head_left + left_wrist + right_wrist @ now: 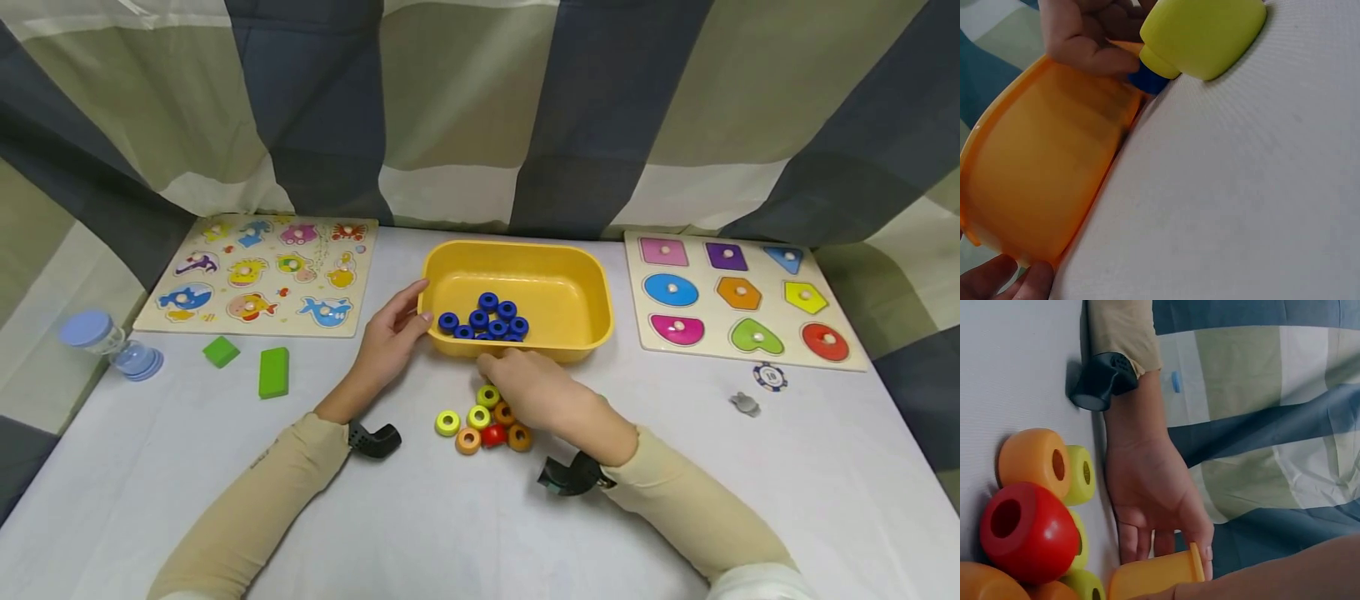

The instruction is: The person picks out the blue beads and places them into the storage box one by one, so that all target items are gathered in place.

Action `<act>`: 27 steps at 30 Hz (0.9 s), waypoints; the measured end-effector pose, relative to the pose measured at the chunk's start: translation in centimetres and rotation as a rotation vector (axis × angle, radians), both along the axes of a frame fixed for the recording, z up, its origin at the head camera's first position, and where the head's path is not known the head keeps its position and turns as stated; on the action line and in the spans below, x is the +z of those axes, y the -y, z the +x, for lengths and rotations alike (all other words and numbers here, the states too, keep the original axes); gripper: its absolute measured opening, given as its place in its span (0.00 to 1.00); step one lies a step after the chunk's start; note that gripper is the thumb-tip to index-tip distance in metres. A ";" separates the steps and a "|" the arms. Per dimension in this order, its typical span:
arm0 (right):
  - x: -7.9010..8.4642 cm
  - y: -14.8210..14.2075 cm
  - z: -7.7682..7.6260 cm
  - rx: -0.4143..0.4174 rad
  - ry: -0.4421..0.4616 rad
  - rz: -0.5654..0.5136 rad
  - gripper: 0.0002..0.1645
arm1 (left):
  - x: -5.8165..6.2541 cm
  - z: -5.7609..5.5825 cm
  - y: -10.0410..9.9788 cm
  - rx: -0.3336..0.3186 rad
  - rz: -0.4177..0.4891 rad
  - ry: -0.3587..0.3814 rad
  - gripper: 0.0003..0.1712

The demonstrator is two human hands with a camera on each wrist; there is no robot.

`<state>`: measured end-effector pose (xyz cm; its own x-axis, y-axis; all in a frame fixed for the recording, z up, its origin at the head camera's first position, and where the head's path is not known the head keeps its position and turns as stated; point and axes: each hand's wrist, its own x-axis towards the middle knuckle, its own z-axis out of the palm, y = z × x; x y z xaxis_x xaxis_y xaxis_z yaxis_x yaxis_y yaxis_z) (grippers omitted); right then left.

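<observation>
A yellow plastic tub (585,310) stands at the table's middle with several blue beads (487,302) inside. My left hand (390,337) holds its left end, thumb and fingers at the rim. My right hand (536,387) is low at the tub's near wall, fingertips hidden from above. In the left wrist view, its fingers pinch a blue bead (1147,80) beside the tub, partly hidden by a yellow-green bead (1210,37). Under and before the right hand lie loose yellow-green beads (447,423), orange beads (468,441) and a red bead (1029,531).
An animal peg puzzle (300,275) lies at the back left, a shape peg puzzle (705,304) at the right. Green blocks (273,372) and a blue-capped small bottle (112,343) are on the left. A poker chip (770,377) and small grey figure (746,404) lie right.
</observation>
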<state>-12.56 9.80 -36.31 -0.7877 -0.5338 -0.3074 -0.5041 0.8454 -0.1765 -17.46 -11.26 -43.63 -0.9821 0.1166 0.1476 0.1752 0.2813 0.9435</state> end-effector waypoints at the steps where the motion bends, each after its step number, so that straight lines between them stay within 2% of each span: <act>1: -0.1 0.0 0.0 0.009 -0.007 -0.002 0.11 | 0.0 0.0 0.0 0.001 -0.001 -0.001 0.28; 2: -0.2 0.1 0.0 0.015 -0.012 -0.007 0.10 | 0.0 0.0 0.0 0.002 -0.003 -0.003 0.28; 4: -0.4 0.1 -0.1 0.034 -0.031 -0.029 0.08 | 1.0 0.5 -0.2 0.001 -0.009 0.009 0.28; 8: -0.6 0.2 -0.1 0.073 -0.083 -0.085 0.04 | 1.1 0.5 -0.4 0.001 -0.009 0.024 0.28; 9: -0.7 0.2 0.0 0.079 -0.094 -0.095 0.04 | 1.1 0.5 -0.4 0.002 -0.009 0.029 0.28; 11: -0.4 0.1 0.1 0.087 -0.103 -0.102 0.04 | 0.1 0.1 -0.2 0.001 -0.002 0.017 0.28; 16: 1.4 -0.3 0.4 0.105 -0.017 -0.175 0.08 | 0.0 0.1 -0.2 -0.002 0.003 -0.002 0.28; 18: 2.3 -1.0 0.1 0.129 0.015 -0.252 0.10 | 0.1 0.1 -0.2 0.002 0.000 -0.007 0.27; 21: 3.5 -2.5 -1.0 0.158 0.018 -0.394 0.12 | 0.2 0.1 -0.2 0.007 -0.011 -0.007 0.28; 24: 3.9 -4.3 -2.9 0.082 -0.017 -0.516 0.13 | 0.2 0.1 -0.2 0.006 -0.012 -0.009 0.28; 27: 3.1 -5.8 -5.1 -0.072 -0.066 -0.541 0.14 | 0.1 0.2 -0.1 0.003 -0.011 -0.009 0.28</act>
